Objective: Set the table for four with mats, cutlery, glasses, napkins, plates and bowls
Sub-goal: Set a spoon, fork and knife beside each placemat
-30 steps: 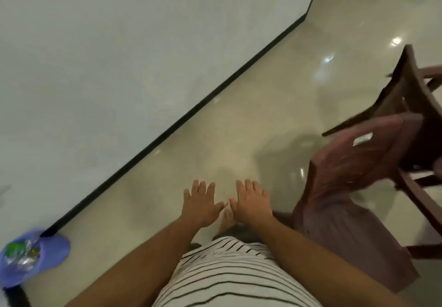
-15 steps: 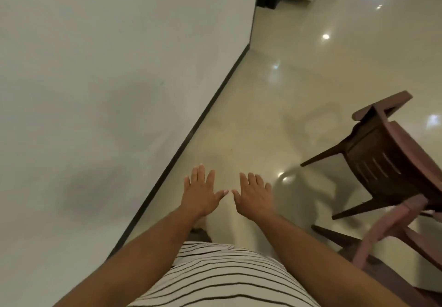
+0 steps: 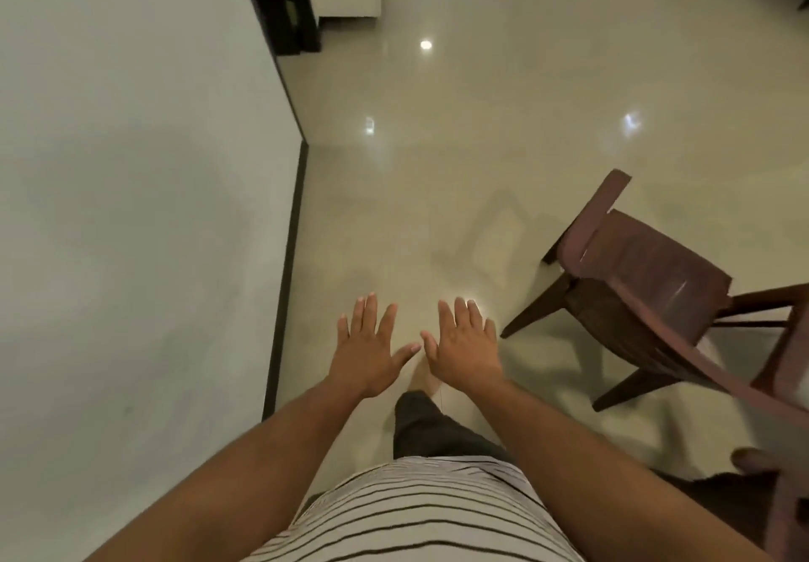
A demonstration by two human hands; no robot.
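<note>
A: Largest items first?
B: Wall (image 3: 131, 211), pale, dark skirting along its foot; now ended at a corner, doorway beyond. Glossy floor (image 3: 481, 145), more of it shown than a second ago.
A: Furniture?
B: Dark wooden chair (image 3: 634, 281), right of the path; swung from close alongside to ahead and apart.
A: Hands?
B: Left hand (image 3: 370, 353) and right hand (image 3: 466, 351), fingers straight and spread, palms down, thumbs nearly touching, nothing held. Unchanged in pose.
A: Mats, cutlery, glasses, napkins, plates, bowls?
B: None visible; no surface visible either. Judged: walking through the room, probably to fetch items; setting not yet begun here.
</note>
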